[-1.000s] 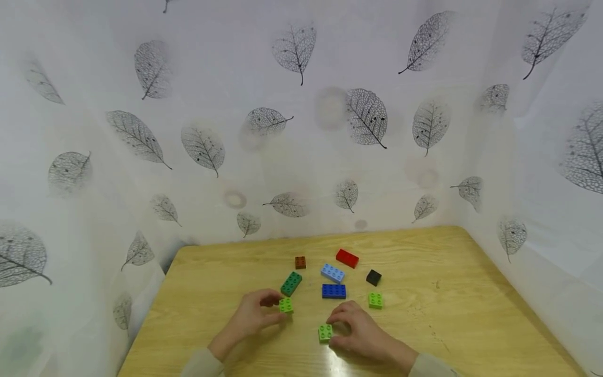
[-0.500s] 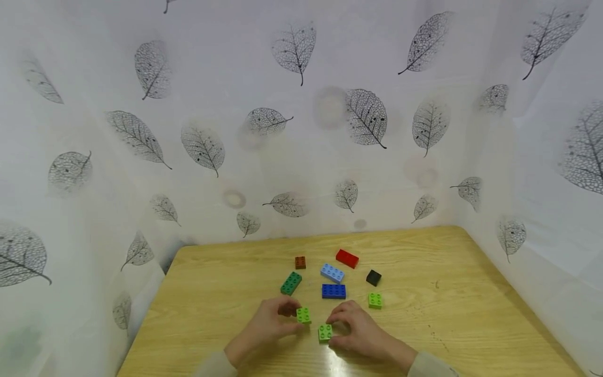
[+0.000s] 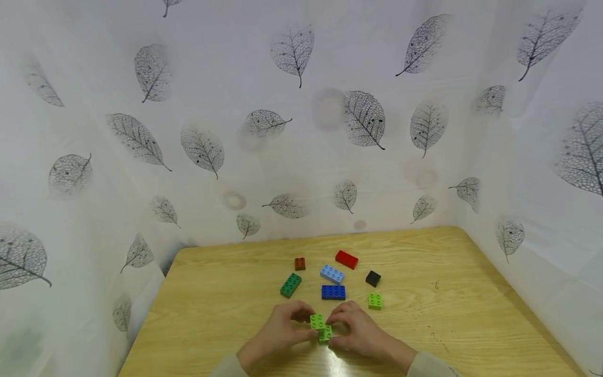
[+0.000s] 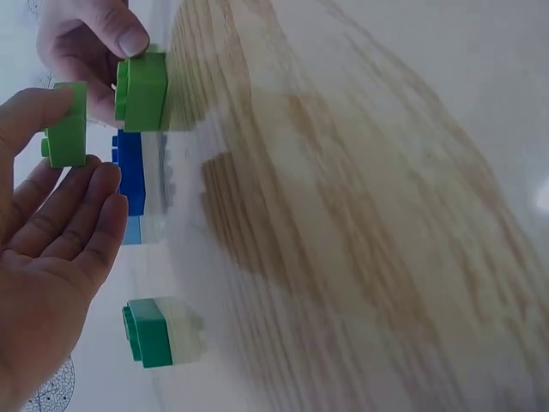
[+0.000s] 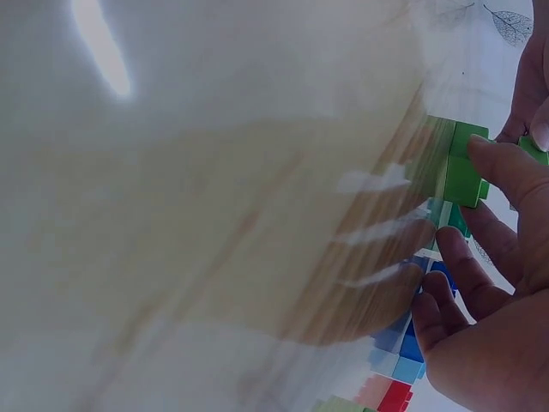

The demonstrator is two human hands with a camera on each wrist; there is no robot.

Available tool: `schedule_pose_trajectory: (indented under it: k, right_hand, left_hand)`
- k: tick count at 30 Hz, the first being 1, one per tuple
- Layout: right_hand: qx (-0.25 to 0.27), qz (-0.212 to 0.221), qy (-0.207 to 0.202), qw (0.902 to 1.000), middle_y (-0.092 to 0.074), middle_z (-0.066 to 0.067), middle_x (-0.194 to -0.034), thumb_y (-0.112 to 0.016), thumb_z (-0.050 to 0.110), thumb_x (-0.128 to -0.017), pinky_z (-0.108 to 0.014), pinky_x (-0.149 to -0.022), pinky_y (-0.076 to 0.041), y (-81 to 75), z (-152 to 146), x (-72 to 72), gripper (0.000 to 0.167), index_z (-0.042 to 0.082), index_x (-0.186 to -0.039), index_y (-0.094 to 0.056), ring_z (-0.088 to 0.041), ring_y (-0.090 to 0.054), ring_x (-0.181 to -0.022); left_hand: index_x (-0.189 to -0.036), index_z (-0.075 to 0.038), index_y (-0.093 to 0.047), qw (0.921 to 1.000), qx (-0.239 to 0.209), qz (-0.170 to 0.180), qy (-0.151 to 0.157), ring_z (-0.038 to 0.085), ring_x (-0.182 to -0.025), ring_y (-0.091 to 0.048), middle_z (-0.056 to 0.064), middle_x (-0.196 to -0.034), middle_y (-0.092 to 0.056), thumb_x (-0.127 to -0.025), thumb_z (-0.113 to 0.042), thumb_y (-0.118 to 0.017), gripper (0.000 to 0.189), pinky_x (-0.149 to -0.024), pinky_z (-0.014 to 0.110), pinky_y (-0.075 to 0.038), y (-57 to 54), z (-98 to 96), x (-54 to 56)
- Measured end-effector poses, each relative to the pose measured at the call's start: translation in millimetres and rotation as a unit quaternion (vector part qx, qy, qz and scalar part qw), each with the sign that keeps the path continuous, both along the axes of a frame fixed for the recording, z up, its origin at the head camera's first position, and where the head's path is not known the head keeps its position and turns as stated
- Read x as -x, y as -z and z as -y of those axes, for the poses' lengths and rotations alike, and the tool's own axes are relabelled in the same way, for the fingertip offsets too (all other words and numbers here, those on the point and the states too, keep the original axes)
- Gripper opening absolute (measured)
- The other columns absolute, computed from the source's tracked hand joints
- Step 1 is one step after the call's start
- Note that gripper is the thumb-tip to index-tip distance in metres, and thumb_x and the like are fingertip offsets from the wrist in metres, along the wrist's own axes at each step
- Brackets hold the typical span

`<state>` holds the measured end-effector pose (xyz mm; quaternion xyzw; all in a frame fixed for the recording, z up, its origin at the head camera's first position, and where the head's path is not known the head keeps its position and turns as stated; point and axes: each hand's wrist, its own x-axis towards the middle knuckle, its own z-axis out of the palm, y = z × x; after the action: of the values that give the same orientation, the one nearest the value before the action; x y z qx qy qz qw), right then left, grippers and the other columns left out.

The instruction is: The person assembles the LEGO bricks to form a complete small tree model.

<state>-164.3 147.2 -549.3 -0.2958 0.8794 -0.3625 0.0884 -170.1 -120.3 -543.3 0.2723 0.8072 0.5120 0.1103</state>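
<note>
My left hand (image 3: 281, 331) pinches a lime green toy building brick (image 3: 317, 321) between thumb and fingers, raised off the table. Below it a second lime green brick (image 3: 324, 335) stands on the table, with my right hand (image 3: 359, 333) pinching it from the right side. Seen from the left wrist, the raised brick (image 4: 69, 129) is apart from the standing brick (image 4: 146, 93), studs facing up on both. In the right wrist view my right thumb lies against the lower brick (image 5: 463, 176); the raised one is mostly hidden at the edge.
Beyond my hands lie a dark green brick (image 3: 290, 285), a dark blue brick (image 3: 333, 292), a light blue brick (image 3: 332, 274), a brown brick (image 3: 300, 263), a red brick (image 3: 346, 259), a black brick (image 3: 373, 278) and another lime green brick (image 3: 375, 301). A leaf-patterned curtain surrounds the wooden table (image 3: 212, 283).
My left hand has carried its lime green brick rightward and nearer to me, from beside the dark green brick to above the other lime brick. My right hand has stayed in place.
</note>
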Motion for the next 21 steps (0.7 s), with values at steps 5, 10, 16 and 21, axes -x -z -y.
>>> schedule_pose_trajectory:
  k: [5,10,16,21]
  right_hand:
    - [-0.001,-0.011,-0.001,0.9999,-0.067,0.008,-0.122,-0.084,0.042,-0.088,-0.037,-0.104,-0.050,1.1,0,0.6,0.034,0.023,-0.117,-0.077,-0.017,-0.055,-0.119]
    - [0.001,-0.009,0.000,1.0000,-0.067,0.009,-0.121,-0.084,0.042,-0.089,-0.037,-0.103,-0.051,1.5,0,0.6,0.035,0.023,-0.117,-0.078,-0.015,-0.055,-0.118]
    - [0.003,0.001,0.002,1.0000,-0.067,0.011,-0.120,-0.085,0.041,-0.088,-0.036,-0.103,-0.050,2.0,0,1.1,0.034,0.024,-0.117,-0.078,-0.013,-0.054,-0.118]
    - [0.006,0.000,0.004,1.0000,-0.067,0.011,-0.120,-0.085,0.040,-0.088,-0.036,-0.103,-0.050,2.6,1,1.5,0.033,0.025,-0.116,-0.078,-0.013,-0.054,-0.118]
  left_hand:
    - [-0.116,-0.016,-0.072,0.9999,-0.008,0.005,0.008,0.003,-0.101,-0.070,-0.002,-0.112,-0.075,-0.089,-0.023,-0.086,0.031,-0.093,0.030,-0.059,1.7,-6.3,-2.7]
    - [-0.115,-0.017,-0.072,0.9998,-0.011,0.007,0.016,0.004,-0.102,-0.070,-0.002,-0.111,-0.076,-0.089,-0.023,-0.086,0.030,-0.094,0.028,-0.059,5.9,-10.7,-4.2]
    - [-0.116,-0.016,-0.072,0.9998,-0.002,-0.007,0.021,0.002,-0.102,-0.069,-0.003,-0.111,-0.076,-0.089,-0.021,-0.085,0.030,-0.093,0.027,-0.058,10.2,-13.6,-5.5]
    - [-0.116,-0.014,-0.072,0.9995,0.000,-0.022,0.021,0.002,-0.101,-0.069,-0.002,-0.110,-0.076,-0.090,-0.020,-0.085,0.029,-0.092,0.028,-0.059,12.6,-14.2,-4.7]
